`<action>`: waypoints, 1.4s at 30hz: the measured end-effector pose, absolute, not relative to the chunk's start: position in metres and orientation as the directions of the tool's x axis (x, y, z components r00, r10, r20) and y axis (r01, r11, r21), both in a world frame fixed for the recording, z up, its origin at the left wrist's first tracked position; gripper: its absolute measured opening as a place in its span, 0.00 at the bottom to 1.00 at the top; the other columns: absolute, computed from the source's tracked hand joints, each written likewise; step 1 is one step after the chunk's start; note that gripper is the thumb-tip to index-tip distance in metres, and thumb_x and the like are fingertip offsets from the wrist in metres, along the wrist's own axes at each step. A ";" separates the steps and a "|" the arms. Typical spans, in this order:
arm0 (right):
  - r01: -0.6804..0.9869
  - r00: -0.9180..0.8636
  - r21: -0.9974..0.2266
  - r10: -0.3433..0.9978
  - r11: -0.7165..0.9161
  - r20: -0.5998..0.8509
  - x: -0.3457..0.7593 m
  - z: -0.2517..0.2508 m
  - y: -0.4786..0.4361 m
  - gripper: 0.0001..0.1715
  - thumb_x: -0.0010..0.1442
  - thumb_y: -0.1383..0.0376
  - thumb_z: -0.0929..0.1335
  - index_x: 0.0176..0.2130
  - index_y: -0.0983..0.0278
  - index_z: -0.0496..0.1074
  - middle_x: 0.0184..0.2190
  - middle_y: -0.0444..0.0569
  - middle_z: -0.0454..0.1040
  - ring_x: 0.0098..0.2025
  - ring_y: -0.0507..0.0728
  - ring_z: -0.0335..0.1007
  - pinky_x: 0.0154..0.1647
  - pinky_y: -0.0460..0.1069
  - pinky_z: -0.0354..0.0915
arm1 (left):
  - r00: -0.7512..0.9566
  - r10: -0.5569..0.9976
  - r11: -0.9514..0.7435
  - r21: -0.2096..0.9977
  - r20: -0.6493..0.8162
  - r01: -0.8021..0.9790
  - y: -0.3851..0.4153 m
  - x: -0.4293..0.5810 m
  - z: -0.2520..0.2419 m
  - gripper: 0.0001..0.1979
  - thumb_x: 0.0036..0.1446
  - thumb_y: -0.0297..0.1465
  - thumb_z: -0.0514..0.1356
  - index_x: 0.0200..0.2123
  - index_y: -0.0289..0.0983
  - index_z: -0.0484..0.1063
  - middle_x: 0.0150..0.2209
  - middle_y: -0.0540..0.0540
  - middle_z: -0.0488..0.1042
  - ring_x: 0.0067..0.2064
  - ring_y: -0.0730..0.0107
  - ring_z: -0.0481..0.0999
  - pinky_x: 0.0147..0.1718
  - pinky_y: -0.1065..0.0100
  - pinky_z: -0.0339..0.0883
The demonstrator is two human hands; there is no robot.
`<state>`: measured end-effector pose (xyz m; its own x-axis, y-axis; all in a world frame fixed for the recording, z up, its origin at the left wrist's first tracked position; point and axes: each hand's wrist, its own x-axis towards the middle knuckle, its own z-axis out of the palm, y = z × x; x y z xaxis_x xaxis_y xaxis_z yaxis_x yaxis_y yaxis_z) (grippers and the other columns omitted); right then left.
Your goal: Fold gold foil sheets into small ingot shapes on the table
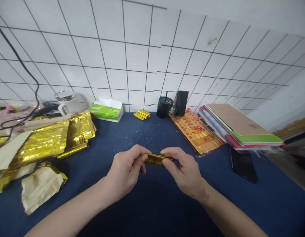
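Observation:
A narrow strip of gold foil paper [154, 159] is held level above the blue table, roughly mid-view. My left hand [126, 169] pinches its left end between thumb and fingers. At the right end, my right hand [184, 169] grips it with thumb and fingertips. Several small folded gold pieces [142, 115] lie together near the wall. Large gold foil sheets [44, 140] are heaped at the left, with a crumpled beige-backed piece [41, 187] in front of them.
Along the wall stand a white mug [68, 103], a green tissue box [106, 110], a black cup [163, 108] and an upright phone [181, 102]. An orange printed packet [195, 131], stacked books [241, 121] and a dark phone [244, 165] lie right. Black cables hang at left.

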<state>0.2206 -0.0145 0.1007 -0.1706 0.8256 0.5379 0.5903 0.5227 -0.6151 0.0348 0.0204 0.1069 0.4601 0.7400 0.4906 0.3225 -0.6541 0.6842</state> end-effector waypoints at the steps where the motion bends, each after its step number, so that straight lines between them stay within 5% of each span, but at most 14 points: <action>1: 0.596 -0.220 -0.604 0.831 0.529 0.510 0.222 0.104 -0.013 0.12 0.58 0.64 0.63 0.44 0.63 0.65 0.29 0.45 0.73 0.28 0.50 0.69 0.29 0.44 0.65 | 0.475 0.732 -0.665 0.665 0.489 0.340 0.022 0.035 0.107 0.08 0.60 0.26 0.48 0.34 0.36 0.66 0.17 0.56 0.69 0.18 0.81 0.69 0.19 0.80 0.61; 9: 0.672 -0.400 -0.447 0.797 0.591 0.453 0.224 0.112 -0.011 0.12 0.62 0.67 0.58 0.34 0.64 0.68 0.22 0.43 0.70 0.23 0.48 0.65 0.25 0.43 0.59 | 0.529 0.739 -0.625 0.718 0.417 0.308 0.023 0.037 0.105 0.09 0.60 0.27 0.48 0.32 0.35 0.67 0.19 0.53 0.69 0.20 0.79 0.69 0.21 0.77 0.61; 14: 0.683 -0.375 -0.366 0.734 0.632 0.566 0.223 0.111 -0.013 0.14 0.62 0.68 0.57 0.30 0.65 0.67 0.19 0.41 0.66 0.20 0.48 0.61 0.23 0.43 0.56 | 0.470 0.844 -0.305 0.952 0.260 0.020 0.019 0.043 0.109 0.05 0.55 0.32 0.56 0.32 0.35 0.67 0.22 0.51 0.72 0.24 0.76 0.73 0.25 0.76 0.67; 20: 0.687 -0.306 -0.329 0.668 0.648 0.678 0.217 0.107 -0.014 0.13 0.61 0.69 0.58 0.28 0.65 0.66 0.17 0.41 0.64 0.18 0.48 0.59 0.21 0.43 0.56 | 0.474 0.877 -0.018 0.991 0.080 -0.135 0.016 0.051 0.112 0.08 0.43 0.30 0.65 0.27 0.34 0.68 0.25 0.50 0.74 0.28 0.73 0.74 0.28 0.73 0.69; 24: 0.694 -0.340 -0.229 0.592 0.682 0.731 0.215 0.103 -0.015 0.11 0.61 0.68 0.58 0.30 0.64 0.65 0.16 0.41 0.63 0.17 0.49 0.57 0.20 0.44 0.55 | 0.450 0.889 -0.046 0.995 0.082 -0.091 0.012 0.050 0.114 0.06 0.44 0.29 0.64 0.26 0.35 0.69 0.23 0.50 0.74 0.26 0.75 0.73 0.26 0.75 0.68; 42: 0.691 -0.421 -0.155 0.567 0.706 0.708 0.220 0.098 -0.012 0.09 0.60 0.70 0.59 0.31 0.65 0.66 0.17 0.42 0.64 0.18 0.49 0.56 0.21 0.45 0.55 | 0.395 0.885 -0.287 0.957 0.248 0.042 0.016 0.043 0.117 0.03 0.48 0.29 0.62 0.26 0.35 0.72 0.23 0.51 0.73 0.25 0.77 0.71 0.24 0.77 0.65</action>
